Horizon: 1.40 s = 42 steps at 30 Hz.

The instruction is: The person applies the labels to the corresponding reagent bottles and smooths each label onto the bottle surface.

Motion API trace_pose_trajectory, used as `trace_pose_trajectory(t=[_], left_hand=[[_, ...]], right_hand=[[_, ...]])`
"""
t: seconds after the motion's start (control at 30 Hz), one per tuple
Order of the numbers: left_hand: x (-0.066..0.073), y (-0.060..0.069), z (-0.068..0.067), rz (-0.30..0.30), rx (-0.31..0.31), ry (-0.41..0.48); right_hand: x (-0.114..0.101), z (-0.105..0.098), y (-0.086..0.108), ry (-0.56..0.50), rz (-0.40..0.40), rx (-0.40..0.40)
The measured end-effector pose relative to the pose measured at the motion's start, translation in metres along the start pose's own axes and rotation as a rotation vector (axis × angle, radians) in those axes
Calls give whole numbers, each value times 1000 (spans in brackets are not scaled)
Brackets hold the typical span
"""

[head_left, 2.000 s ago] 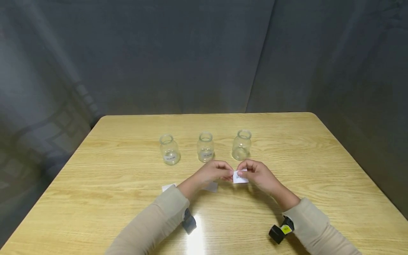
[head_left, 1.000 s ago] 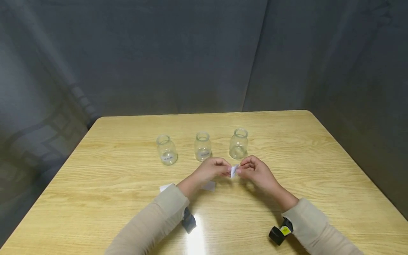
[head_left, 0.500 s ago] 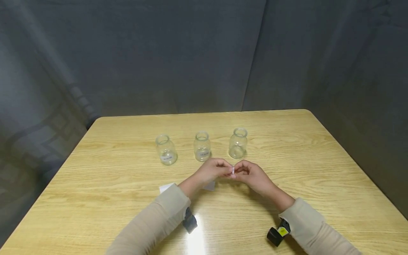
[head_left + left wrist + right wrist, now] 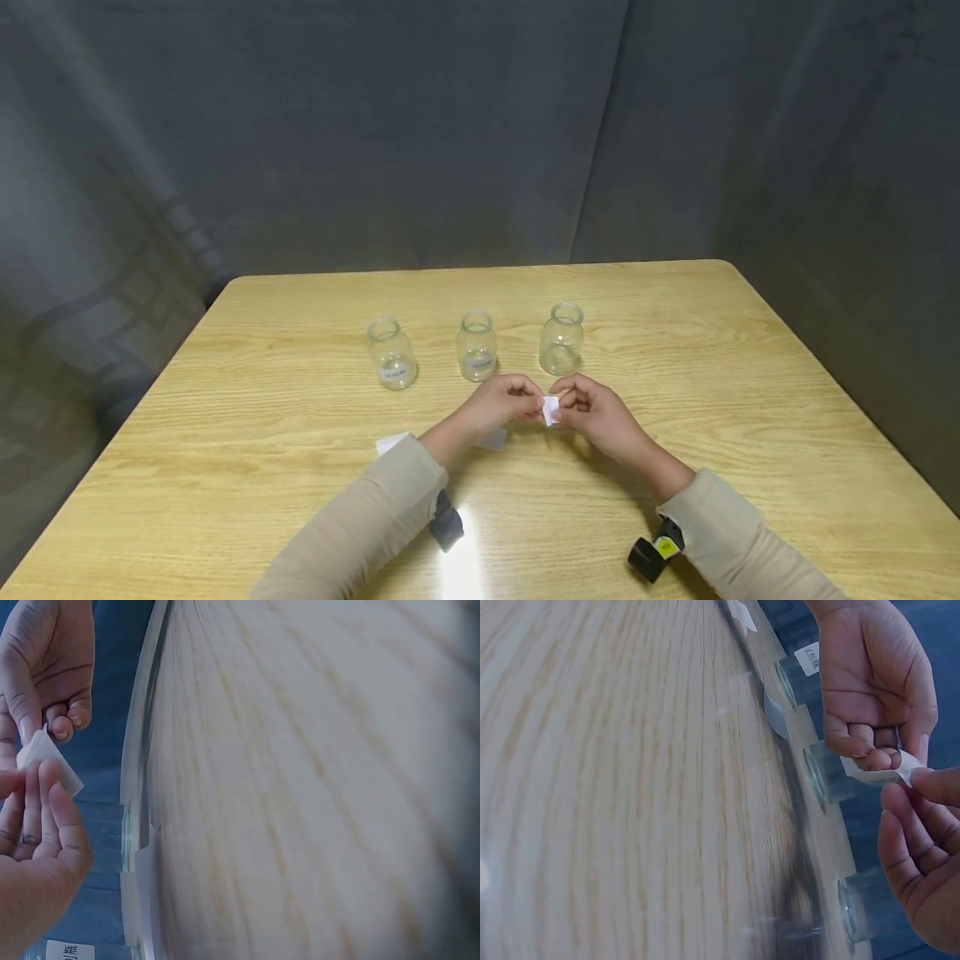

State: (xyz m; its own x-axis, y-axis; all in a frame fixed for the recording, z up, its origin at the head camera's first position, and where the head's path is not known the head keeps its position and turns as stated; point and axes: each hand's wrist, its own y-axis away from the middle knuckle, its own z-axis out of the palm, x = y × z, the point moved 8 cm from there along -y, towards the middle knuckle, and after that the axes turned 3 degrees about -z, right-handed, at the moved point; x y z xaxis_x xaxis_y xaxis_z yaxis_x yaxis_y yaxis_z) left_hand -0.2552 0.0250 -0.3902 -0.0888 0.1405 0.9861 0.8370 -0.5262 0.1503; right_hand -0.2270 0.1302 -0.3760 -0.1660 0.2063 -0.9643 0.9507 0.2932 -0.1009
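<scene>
A small white label (image 4: 551,410) is stretched between my two hands, bent and with a lifted corner in the right wrist view. My left hand (image 4: 495,404) pinches one edge between thumb and fingertips. The opposite edge is pinched by my right hand (image 4: 600,414). Just beyond the hands stand three clear glass jars in a row. The left jar (image 4: 392,354) and the middle jar (image 4: 477,346) each bear a white printed label. On the right jar (image 4: 562,340), closest to my right hand, I see no label.
Two pieces of white paper, a left one (image 4: 392,442) and a right one (image 4: 492,439), lie on the wooden table (image 4: 300,400) beside and behind my left forearm. Dark grey cloth (image 4: 420,142) hangs behind the table. A black wrist camera (image 4: 649,557) hangs under my right cuff.
The label was held flat with its print facing up; it has been turned and now shows a blank white side. My right fingers have shifted their pinch along its edge. The jars have stayed put.
</scene>
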Motion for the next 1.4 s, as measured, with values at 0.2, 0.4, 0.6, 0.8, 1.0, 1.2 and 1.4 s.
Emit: trace_pose_trajectory(t=[0.2,0.4,0.6,0.8,1.0,1.2,1.4], left_hand=[[-6,-2,-3,-32,62,2],[-8,-2,-5,-55,85,-1],[-8,-1,-5,-59,87,-37],[-7,0,-1,-52,31,-48],[0,4,3,-46,-6,-64],[1,5,4,-36,-15,-76],[-1,5,5,-48,10,-136]], right_hand=[[0,-4,1,29,-13,-14],[3,-10,0,42,15,-34],[3,-13,4,33,3,-103],[1,-17,5,87,-37,-110],[-3,-23,5,109,-88,-97],[-9,-29,8,70,-167,-108],[-12,-38,10,65,-143,-71]])
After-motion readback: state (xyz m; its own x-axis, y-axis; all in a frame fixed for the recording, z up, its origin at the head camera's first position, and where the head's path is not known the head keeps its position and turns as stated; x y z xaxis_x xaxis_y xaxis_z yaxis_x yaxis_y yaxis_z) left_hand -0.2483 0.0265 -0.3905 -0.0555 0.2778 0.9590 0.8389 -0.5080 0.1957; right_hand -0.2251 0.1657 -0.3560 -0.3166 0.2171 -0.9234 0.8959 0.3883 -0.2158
